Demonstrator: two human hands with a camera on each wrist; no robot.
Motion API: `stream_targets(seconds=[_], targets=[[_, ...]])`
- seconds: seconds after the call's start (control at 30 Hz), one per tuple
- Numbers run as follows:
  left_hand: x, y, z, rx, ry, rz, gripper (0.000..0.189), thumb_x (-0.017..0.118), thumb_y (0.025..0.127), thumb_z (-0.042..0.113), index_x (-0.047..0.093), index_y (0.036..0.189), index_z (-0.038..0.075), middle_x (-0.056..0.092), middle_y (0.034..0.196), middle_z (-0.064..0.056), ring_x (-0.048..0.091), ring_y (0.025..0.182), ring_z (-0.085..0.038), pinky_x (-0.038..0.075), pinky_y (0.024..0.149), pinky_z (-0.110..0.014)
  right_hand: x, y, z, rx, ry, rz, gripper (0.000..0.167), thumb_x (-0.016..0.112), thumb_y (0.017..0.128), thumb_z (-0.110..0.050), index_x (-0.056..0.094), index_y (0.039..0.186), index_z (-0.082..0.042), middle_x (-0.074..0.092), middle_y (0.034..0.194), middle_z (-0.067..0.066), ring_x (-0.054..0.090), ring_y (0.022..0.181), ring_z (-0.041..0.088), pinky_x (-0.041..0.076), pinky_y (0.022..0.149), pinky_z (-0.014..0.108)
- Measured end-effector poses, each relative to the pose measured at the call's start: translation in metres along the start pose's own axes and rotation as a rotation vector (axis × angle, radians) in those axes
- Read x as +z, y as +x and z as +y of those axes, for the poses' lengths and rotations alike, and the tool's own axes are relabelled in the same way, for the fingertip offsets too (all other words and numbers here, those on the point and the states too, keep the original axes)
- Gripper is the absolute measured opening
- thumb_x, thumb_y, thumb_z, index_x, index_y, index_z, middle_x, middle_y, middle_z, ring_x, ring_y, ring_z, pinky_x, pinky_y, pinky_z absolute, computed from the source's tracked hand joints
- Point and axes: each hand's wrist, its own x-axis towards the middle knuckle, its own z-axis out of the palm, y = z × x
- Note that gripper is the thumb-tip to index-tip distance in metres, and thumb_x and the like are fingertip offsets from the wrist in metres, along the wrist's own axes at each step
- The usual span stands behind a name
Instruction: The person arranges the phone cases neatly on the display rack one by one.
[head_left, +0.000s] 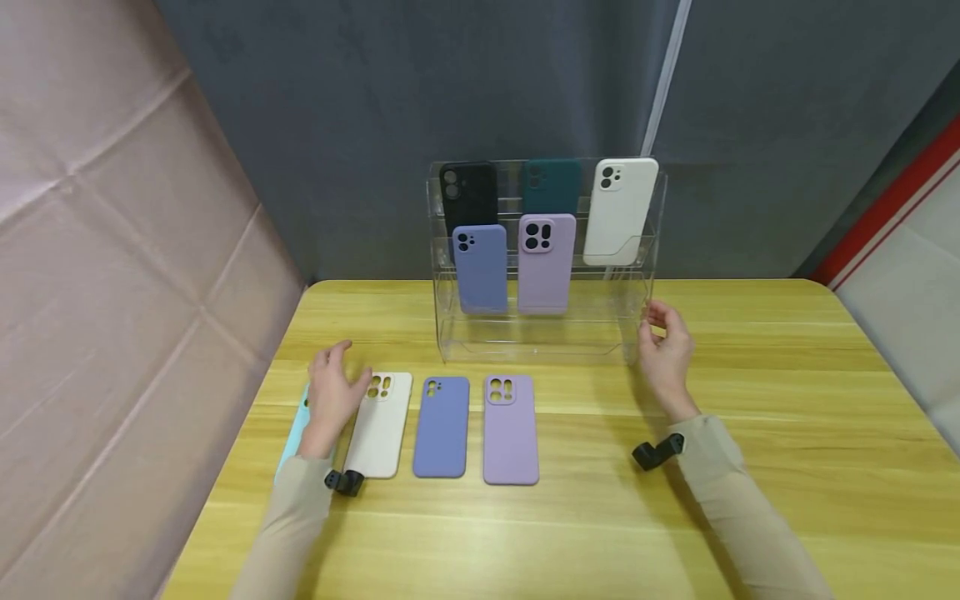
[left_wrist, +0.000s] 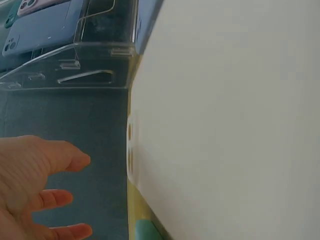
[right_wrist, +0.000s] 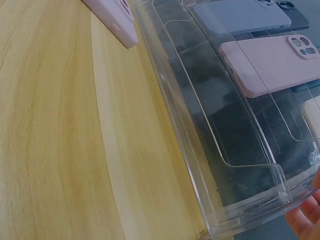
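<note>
From where I stand, the biggest thing is the wooden tabletop (head_left: 585, 517), and at its far side stands the clear rack (head_left: 487, 343). Both hands are at work: the right hand (head_left: 667, 354) is bent at the rack's right side, seemingly touching the panel, though I cannot tell whether it pinches it; the left hand (head_left: 332, 393) is spread, thumb and fingers apart with nothing between them, over the left end of a row of cases. That row lies near the rack's foot: turquoise case (head_left: 294, 437), partly hidden under the hand, then white case (head_left: 377, 437), blue case (head_left: 441, 437) and lilac case (head_left: 511, 442). The left thumb is by the white case's far left corner; contact I cannot make out. The rack bears a black one (head_left: 476, 200), a dark green one (head_left: 551, 185) and a pale one (head_left: 618, 217) higher up, with two more lower and nearer. To take a case cleanly, I'd pinch it by its long edges, lift it straight up so its neighbours stay in line, and let the right hand merely steady the rack. Smallest are the cut-outs (head_left: 380, 385) at the white case's far end; I'd keep fingertips out of them.
</note>
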Motion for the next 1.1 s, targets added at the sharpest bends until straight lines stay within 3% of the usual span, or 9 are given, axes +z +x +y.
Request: stream_targets(seconds=[0.53, 0.8, 1.1], targets=[[-0.011, -0.01, -0.022, -0.178, 0.141, -0.138, 0.067, 0.064, 0.082, 0.028, 0.038, 0.137, 0.0, 0.029, 0.133, -0.036, 0.029, 0.118, -0.053, 0.039, 0.079, -0.068, 0.0, 0.0, 0.0, -0.016, 0.006, 0.0, 0.026, 0.053, 0.087, 0.007, 0.059, 0.113, 0.009, 0.062, 0.101, 0.025, 0.059, 0.091, 0.029, 0.038, 0.064, 0.001], [-0.015, -0.014, -0.028, -0.202, 0.159, -0.182, 0.07, 0.063, 0.082, 0.025, 0.034, 0.138, -0.004, 0.03, 0.131, -0.039, 0.03, 0.114, -0.054, 0.04, 0.076, -0.066, 0.0, -0.001, 0.0, -0.013, 0.005, -0.001, 0.026, 0.054, 0.088, 0.006, 0.059, 0.113, 0.009, 0.062, 0.101, 0.025, 0.059, 0.091, 0.028, 0.038, 0.064, 0.001], [-0.015, -0.013, -0.03, -0.228, 0.163, -0.186, 0.067, 0.062, 0.079, 0.025, 0.038, 0.13, -0.013, 0.032, 0.127, -0.04, 0.032, 0.11, -0.052, 0.041, 0.075, -0.064, 0.001, -0.001, 0.001, -0.023, 0.008, 0.015, 0.026, 0.054, 0.087, 0.007, 0.059, 0.112, 0.01, 0.062, 0.1, 0.025, 0.06, 0.09, 0.03, 0.038, 0.065, 0.0]])
